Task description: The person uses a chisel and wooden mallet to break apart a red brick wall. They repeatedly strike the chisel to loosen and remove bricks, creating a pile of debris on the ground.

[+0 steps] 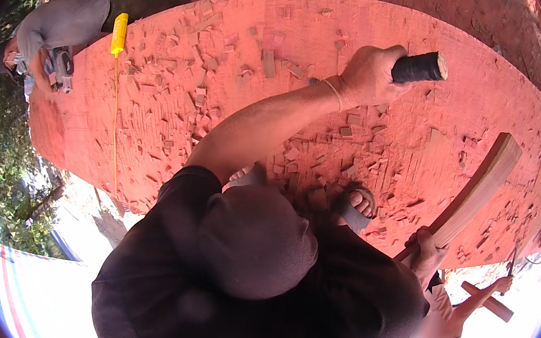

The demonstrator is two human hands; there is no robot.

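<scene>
My left hand (375, 74) is raised over the red ground, its fingers wrapped round a black-wrapped handle (414, 68) with a bare wood end. Whatever tool head it may have is hidden. On the right, my right hand (427, 254) grips the lower end of a long, slightly curved piece of wood (481, 185), which slants up and away to the right. Below my left forearm are my bent knees in dark cloth, with a sandalled foot (358, 207) on the ground.
Many wood chips (200, 96) litter the red ground (448, 42). At far left, a person in grey (65, 22) bends over a power tool (63, 68). A yellow cylinder (119, 34) trails a yellow cord. Lower right, another person's arm (478, 296) is near a wooden piece (489, 302).
</scene>
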